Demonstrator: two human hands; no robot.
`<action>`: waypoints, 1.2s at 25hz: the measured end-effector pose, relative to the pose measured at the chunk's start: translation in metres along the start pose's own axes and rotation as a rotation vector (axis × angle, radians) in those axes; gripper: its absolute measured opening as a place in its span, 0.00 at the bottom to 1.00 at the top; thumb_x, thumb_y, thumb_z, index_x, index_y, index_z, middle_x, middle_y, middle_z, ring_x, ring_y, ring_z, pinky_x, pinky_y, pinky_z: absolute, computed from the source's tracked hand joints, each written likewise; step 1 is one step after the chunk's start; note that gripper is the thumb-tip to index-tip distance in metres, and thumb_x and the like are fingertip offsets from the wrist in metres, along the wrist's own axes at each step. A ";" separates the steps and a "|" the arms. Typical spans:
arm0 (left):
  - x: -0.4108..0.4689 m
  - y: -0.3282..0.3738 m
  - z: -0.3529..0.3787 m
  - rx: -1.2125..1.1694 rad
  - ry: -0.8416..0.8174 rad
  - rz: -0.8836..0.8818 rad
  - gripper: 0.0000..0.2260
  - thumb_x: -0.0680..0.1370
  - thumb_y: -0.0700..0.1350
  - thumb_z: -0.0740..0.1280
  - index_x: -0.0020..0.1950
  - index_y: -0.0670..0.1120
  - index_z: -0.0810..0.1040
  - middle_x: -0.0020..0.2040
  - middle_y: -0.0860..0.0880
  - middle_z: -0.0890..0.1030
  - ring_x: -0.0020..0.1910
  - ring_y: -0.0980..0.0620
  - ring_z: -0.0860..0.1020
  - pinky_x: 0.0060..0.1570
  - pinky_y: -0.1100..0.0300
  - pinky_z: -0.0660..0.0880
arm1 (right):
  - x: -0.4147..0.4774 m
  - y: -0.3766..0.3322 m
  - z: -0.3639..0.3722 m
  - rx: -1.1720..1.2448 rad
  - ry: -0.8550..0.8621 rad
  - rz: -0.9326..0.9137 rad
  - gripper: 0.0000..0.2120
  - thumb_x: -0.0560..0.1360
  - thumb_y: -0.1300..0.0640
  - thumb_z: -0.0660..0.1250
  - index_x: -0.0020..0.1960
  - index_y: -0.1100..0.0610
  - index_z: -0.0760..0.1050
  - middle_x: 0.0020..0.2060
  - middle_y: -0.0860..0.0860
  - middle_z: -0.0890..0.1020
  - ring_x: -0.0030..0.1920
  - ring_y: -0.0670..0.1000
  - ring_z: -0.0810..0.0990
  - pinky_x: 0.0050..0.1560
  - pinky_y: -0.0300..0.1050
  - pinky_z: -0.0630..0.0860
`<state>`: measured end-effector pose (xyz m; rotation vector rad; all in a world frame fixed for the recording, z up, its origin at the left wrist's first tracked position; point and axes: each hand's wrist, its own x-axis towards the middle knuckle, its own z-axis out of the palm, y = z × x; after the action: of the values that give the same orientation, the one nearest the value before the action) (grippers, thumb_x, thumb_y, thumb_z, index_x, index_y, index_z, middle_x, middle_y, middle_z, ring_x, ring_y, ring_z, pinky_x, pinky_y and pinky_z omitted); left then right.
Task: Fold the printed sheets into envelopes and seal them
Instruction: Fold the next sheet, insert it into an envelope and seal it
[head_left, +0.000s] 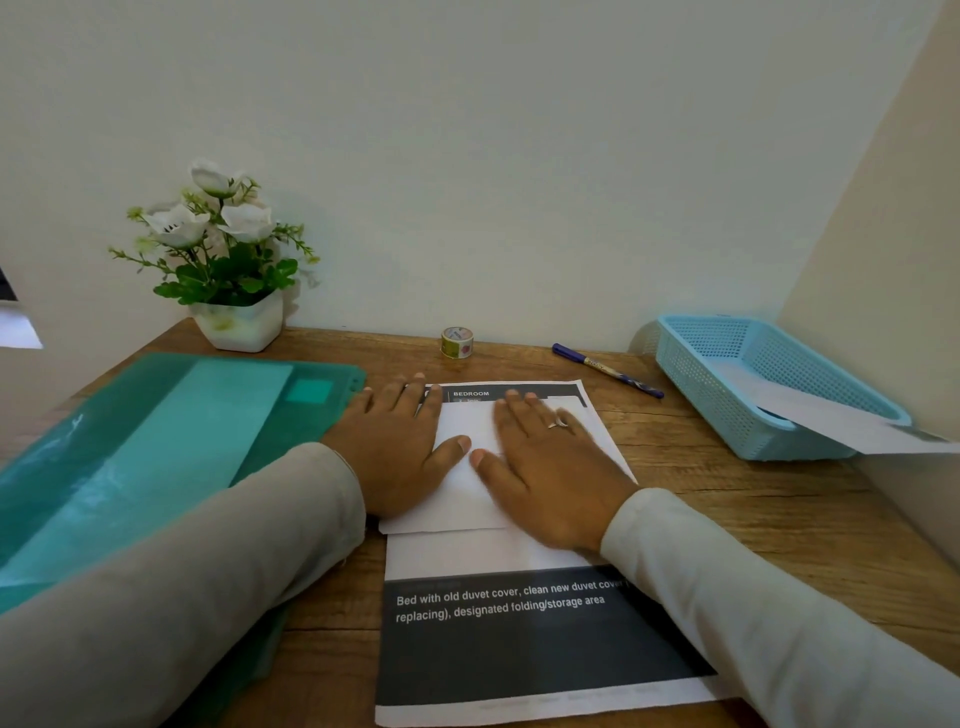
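A printed sheet (519, 639) with dark bands and white text lies on the wooden desk in front of me. On its upper half rests a folded white piece of paper (462, 499). My left hand (400, 447) presses flat on the folded paper's left side, fingers straight. My right hand (550, 467), wearing a ring, presses flat on its right side. The thumbs nearly meet in the middle. A small roll of patterned tape (457, 342) stands at the back of the desk beyond the sheet.
A teal plastic folder (156, 447) lies at the left, partly under my left sleeve. A potted white flower (228, 260) stands at the back left. A purple pen (608, 371) lies at the back right. A blue mesh basket (727, 395) holding a folded paper sits at the right by the wall.
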<state>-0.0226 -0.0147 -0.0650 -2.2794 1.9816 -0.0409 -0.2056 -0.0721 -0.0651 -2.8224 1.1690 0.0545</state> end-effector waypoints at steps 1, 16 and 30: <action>0.000 0.000 -0.001 0.003 0.003 0.000 0.34 0.81 0.65 0.41 0.82 0.47 0.42 0.82 0.46 0.44 0.81 0.46 0.44 0.78 0.43 0.47 | 0.000 -0.004 0.000 0.013 0.000 -0.063 0.34 0.85 0.38 0.42 0.84 0.54 0.42 0.84 0.52 0.44 0.83 0.51 0.41 0.82 0.53 0.41; 0.007 -0.022 -0.023 0.046 0.078 0.067 0.38 0.72 0.77 0.49 0.73 0.55 0.65 0.68 0.50 0.70 0.65 0.48 0.69 0.66 0.46 0.68 | 0.003 0.051 -0.007 0.044 0.037 0.088 0.41 0.79 0.28 0.45 0.84 0.52 0.46 0.84 0.48 0.47 0.83 0.50 0.44 0.82 0.52 0.43; 0.010 -0.026 -0.025 -0.380 0.050 0.102 0.31 0.69 0.71 0.68 0.67 0.58 0.69 0.59 0.57 0.71 0.55 0.56 0.71 0.56 0.57 0.74 | 0.001 0.057 -0.008 0.310 0.189 0.013 0.40 0.74 0.28 0.63 0.80 0.43 0.56 0.78 0.44 0.65 0.77 0.51 0.65 0.77 0.58 0.63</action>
<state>0.0016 -0.0227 -0.0379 -2.4031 2.2962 0.3176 -0.2456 -0.1135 -0.0614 -2.5884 1.1173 -0.3673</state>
